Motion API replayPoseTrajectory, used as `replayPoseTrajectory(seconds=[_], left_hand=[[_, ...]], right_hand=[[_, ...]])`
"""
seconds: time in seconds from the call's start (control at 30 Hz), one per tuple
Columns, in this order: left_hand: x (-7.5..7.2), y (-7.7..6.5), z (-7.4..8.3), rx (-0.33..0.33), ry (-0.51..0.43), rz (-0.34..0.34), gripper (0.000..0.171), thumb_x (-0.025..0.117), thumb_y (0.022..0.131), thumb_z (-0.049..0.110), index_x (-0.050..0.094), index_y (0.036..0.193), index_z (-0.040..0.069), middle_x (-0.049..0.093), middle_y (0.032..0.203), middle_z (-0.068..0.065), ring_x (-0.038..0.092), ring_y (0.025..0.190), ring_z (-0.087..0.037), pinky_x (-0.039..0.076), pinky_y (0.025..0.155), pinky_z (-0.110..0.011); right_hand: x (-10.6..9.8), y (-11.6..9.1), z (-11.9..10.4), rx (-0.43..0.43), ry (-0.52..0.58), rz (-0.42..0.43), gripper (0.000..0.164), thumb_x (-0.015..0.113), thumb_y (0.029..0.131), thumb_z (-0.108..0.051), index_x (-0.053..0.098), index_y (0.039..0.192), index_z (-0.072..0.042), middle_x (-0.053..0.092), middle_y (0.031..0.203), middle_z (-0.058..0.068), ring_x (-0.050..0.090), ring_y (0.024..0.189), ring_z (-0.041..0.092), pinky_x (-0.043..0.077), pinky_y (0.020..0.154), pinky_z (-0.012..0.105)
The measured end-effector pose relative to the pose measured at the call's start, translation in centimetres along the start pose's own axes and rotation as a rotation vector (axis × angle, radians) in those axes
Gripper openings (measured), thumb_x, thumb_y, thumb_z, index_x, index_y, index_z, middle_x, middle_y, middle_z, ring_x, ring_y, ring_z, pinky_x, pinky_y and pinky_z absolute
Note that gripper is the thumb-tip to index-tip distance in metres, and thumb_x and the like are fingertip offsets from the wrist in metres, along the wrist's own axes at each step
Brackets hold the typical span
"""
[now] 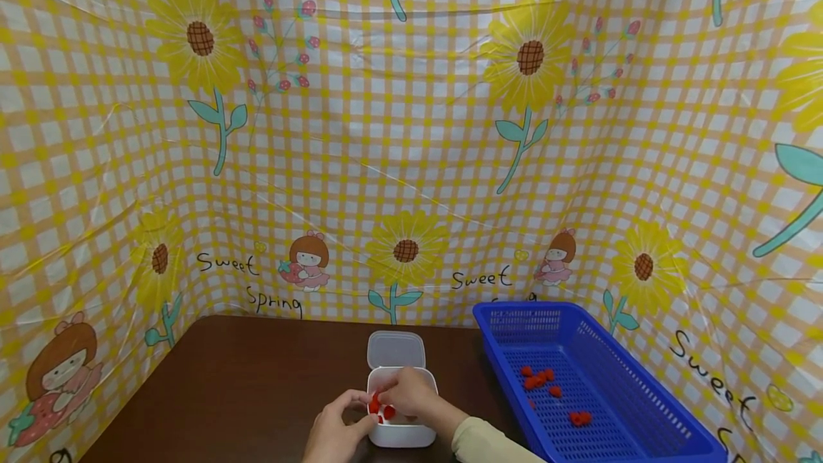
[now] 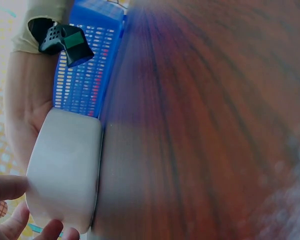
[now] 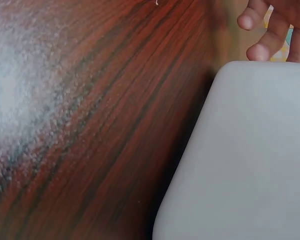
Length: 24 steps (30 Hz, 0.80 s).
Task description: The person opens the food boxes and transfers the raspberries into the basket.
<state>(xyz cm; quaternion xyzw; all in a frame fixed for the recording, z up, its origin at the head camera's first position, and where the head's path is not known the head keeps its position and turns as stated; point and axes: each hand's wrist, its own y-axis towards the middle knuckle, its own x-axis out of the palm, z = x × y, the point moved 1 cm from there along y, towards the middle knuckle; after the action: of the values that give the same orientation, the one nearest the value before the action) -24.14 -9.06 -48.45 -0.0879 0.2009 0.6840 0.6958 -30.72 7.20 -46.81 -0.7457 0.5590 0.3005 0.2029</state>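
Note:
A white lidded box stands on the table, its pale lid folded back behind it. Several small red berry-like pieces lie inside, toward the left. My left hand grips the box's near left corner, thumb at the front rim and fingers curved along the left side. Over the box my right hand reaches in from the right, fingers down among the red pieces. Its fingertips are hidden, so I cannot tell whether they hold one. In the left wrist view the left thumb touches the box's edge.
A blue perforated basket stands to the right of the box, with several red berry-like pieces on its floor. Dark wood table stretches to the left. A checked sunflower cloth hangs behind and along both sides.

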Motion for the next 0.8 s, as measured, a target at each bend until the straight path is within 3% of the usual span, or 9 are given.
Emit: replayPoseTrajectory(seconds=[0.3,0.6,0.8], left_hand=[[0.06,0.09,-0.06,-0.007,-0.009,-0.005,0.026,0.077,0.087,0.025,0.069,0.109,0.014,0.074,0.105,-0.008,0.062,0.088,-0.019,0.043,0.069,-0.036],[0.06,0.01,-0.10,0.000,0.009,-0.002,0.025,0.077,0.087,0.025,0.069,0.109,0.015,0.075,0.104,-0.006,0.064,0.094,-0.023,0.045,0.072,-0.038],[0.17,-0.07,-0.01,-0.010,0.004,0.006,0.025,0.077,0.086,0.024,0.070,0.109,0.014,0.074,0.104,-0.007,0.063,0.088,-0.019,0.043,0.070,-0.037]], right_hand=[[0.03,-0.04,-0.10,0.089,0.043,-0.029,0.006,0.073,0.084,-0.005,0.079,0.087,-0.005,0.066,0.063,0.002,0.034,0.043,0.007,0.027,0.038,0.019],[0.06,-0.24,-0.27,0.073,0.016,-0.037,0.005,0.074,0.085,-0.004,0.077,0.082,-0.006,0.065,0.062,0.002,0.034,0.043,0.008,0.026,0.038,0.019],[0.01,-0.27,-0.41,0.097,0.033,-0.048,0.006,0.073,0.085,-0.002,0.077,0.082,-0.006,0.067,0.063,0.003,0.035,0.043,0.007,0.026,0.039,0.019]])
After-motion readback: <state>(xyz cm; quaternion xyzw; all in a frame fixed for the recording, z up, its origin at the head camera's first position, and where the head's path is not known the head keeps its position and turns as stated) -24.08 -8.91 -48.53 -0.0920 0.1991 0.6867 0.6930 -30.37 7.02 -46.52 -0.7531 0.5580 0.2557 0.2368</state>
